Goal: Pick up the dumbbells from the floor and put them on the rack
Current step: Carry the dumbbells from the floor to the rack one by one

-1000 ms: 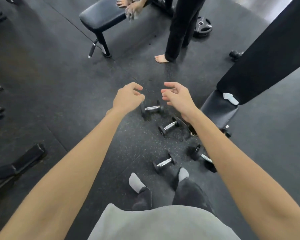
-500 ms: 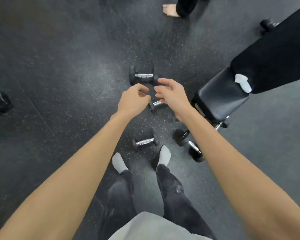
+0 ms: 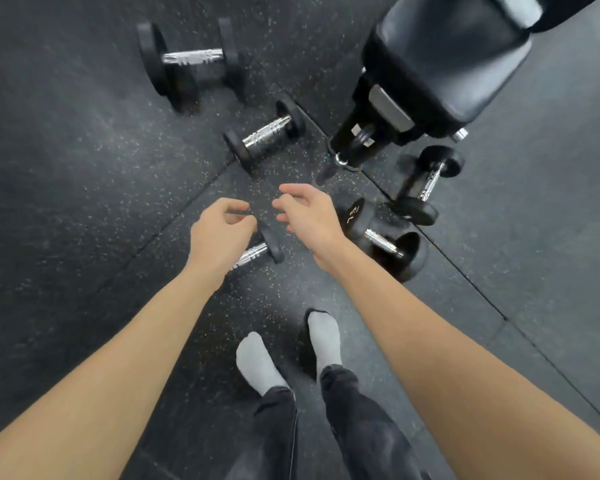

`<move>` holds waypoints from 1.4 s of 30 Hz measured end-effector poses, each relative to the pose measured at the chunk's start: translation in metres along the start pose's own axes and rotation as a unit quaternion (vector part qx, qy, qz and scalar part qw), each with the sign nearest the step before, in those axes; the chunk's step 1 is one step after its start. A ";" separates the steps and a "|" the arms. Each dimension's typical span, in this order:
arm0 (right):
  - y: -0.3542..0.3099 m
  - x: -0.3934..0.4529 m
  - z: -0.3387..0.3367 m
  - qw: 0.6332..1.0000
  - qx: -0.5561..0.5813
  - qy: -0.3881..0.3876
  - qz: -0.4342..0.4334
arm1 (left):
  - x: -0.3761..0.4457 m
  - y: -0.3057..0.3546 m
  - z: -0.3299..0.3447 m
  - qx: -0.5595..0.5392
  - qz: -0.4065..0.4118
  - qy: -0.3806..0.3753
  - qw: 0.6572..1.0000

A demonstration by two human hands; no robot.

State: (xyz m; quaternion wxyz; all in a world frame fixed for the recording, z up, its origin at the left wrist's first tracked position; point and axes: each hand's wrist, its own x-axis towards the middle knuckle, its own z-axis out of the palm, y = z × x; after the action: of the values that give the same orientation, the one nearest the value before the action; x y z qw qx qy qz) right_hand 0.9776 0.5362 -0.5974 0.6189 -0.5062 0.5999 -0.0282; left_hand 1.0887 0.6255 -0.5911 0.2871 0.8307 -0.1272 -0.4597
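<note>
Several black dumbbells with chrome handles lie on the dark rubber floor. My left hand (image 3: 219, 233) hovers with curled fingers above the nearest small dumbbell (image 3: 262, 249), covering its left end; it holds nothing. My right hand (image 3: 309, 216) is open, fingers spread, just right of that dumbbell and left of a larger dumbbell (image 3: 383, 242). A mid-sized dumbbell (image 3: 265, 135) lies farther ahead, a big one (image 3: 191, 58) at the top left, and another (image 3: 428, 183) sits by the bench foot. No rack is in view.
A black padded bench (image 3: 440, 67) on a metal foot (image 3: 352, 147) stands at the upper right, close to the dumbbells. My socked feet (image 3: 324, 337) are planted just behind the hands. Floor-mat seams run diagonally.
The view has dropped much closer to the floor. Both hands have come down from the far dumbbells to the nearest small one. The other person's foot has left the view.
</note>
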 end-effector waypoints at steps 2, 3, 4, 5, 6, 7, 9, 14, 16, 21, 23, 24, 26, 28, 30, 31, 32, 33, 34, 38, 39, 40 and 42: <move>0.034 0.021 0.011 0.999 -0.027 -0.005 0.018 | 0.018 -0.044 0.018 -0.003 -0.032 0.009 0.999; 0.051 0.033 0.016 0.999 -0.046 -0.011 0.025 | 0.027 -0.065 0.026 -0.001 -0.044 0.013 0.999; 0.066 0.044 0.020 0.997 -0.066 -0.018 0.032 | 0.036 -0.085 0.033 0.003 -0.054 0.018 0.998; 0.080 0.055 0.023 0.995 -0.089 -0.024 0.040 | 0.046 -0.104 0.040 0.010 -0.064 0.032 0.997; 0.094 0.066 0.025 0.992 -0.111 -0.028 0.047 | 0.055 -0.119 0.045 0.018 -0.076 0.055 0.995; 0.106 0.078 0.028 0.989 -0.134 -0.027 0.052 | 0.066 -0.134 0.048 0.022 -0.098 0.088 0.991; 0.130 0.100 0.038 0.981 -0.186 -0.021 0.056 | 0.086 -0.158 0.049 0.002 -0.165 0.139 0.976; 0.182 0.149 0.071 0.954 -0.274 -0.070 0.099 | 0.124 -0.210 0.067 -0.021 -0.243 0.091 0.965; 0.198 0.165 0.085 0.951 -0.289 -0.070 0.090 | 0.136 -0.227 0.076 -0.040 -0.262 0.095 0.960; 0.209 0.186 0.102 0.966 -0.251 -0.016 0.057 | 0.160 -0.247 0.082 -0.050 -0.267 0.127 0.954; 0.202 0.178 0.100 0.970 -0.238 -0.019 0.057 | 0.157 -0.242 0.077 -0.049 -0.256 0.126 0.957; 0.198 0.172 0.098 0.970 -0.234 -0.023 0.059 | 0.152 -0.237 0.072 -0.048 -0.248 0.129 0.959; 0.184 0.154 0.094 0.973 -0.219 -0.023 0.067 | 0.137 -0.223 0.059 -0.042 -0.228 0.138 0.963; 0.167 0.130 0.092 0.979 -0.197 -0.017 0.058 | 0.114 -0.209 0.038 -0.033 -0.196 0.146 0.969; 0.141 0.099 0.092 0.983 -0.178 -0.024 0.043 | 0.085 -0.192 0.011 -0.038 -0.166 0.156 0.973; 0.126 0.081 0.093 0.984 -0.170 -0.031 0.036 | 0.069 -0.183 -0.004 -0.042 -0.154 0.162 0.974; 0.108 0.063 0.093 0.985 -0.165 -0.038 0.026 | 0.052 -0.174 -0.020 -0.050 -0.144 0.171 0.973; 0.090 0.045 0.095 0.986 -0.162 -0.042 0.013 | 0.033 -0.163 -0.037 -0.059 -0.135 0.181 0.972; 0.070 0.025 0.098 0.986 -0.163 -0.048 0.001 | 0.013 -0.151 -0.055 -0.069 -0.129 0.191 0.971; -0.030 -0.059 0.122 0.978 -0.181 -0.083 -0.055 | -0.068 -0.101 -0.144 -0.098 -0.117 0.248 0.957; -0.056 -0.082 0.131 0.975 -0.189 -0.092 -0.073 | -0.088 -0.090 -0.169 -0.105 -0.112 0.268 0.951; -0.084 -0.104 0.142 0.972 -0.188 -0.104 -0.091 | -0.107 -0.079 -0.196 -0.116 -0.105 0.285 0.946; -0.137 -0.149 0.165 0.966 -0.183 -0.126 -0.131 | -0.148 -0.059 -0.254 -0.138 -0.086 0.320 0.933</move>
State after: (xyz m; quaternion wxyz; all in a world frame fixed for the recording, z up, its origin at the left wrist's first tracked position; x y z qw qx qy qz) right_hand 1.1419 0.6627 -0.4389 0.5774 -0.6846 0.4402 0.0655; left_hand 1.2171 0.8344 -0.4188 0.3839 0.8937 0.1084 -0.2051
